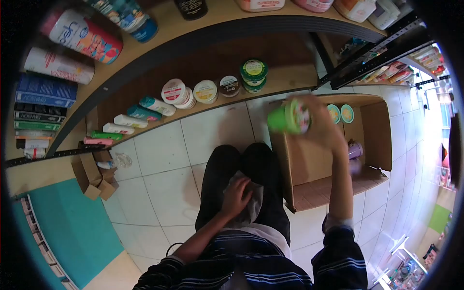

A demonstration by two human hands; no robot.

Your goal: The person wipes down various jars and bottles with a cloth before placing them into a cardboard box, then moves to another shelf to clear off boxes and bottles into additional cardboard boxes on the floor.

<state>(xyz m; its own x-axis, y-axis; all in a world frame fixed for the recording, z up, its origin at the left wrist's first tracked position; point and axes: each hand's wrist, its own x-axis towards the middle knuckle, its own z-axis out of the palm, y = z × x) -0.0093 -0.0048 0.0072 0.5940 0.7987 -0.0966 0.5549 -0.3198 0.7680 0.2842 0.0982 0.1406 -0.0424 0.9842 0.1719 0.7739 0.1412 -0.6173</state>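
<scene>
My right hand (319,121) grips a bright green tub (284,119) with a patterned lid, held over the left rim of an open cardboard box (314,191). The motion blurs both the tub and my fingers. Inside the box, two tubs with teal-rimmed lids (347,113) stand at the back, and a purple container (355,150) lies near the right wall, partly behind my forearm. On my lap, my left hand (237,195) is closed on a grey cloth (253,203).
Along the low shelf stand white-lidded tubs (206,92), a brown-lidded tub (229,86), stacked green tubs (253,72) and several bottles (144,113). The upper shelf edge (232,26) overhangs them. A small torn carton (92,176) sits on the tiled floor (159,150) at left.
</scene>
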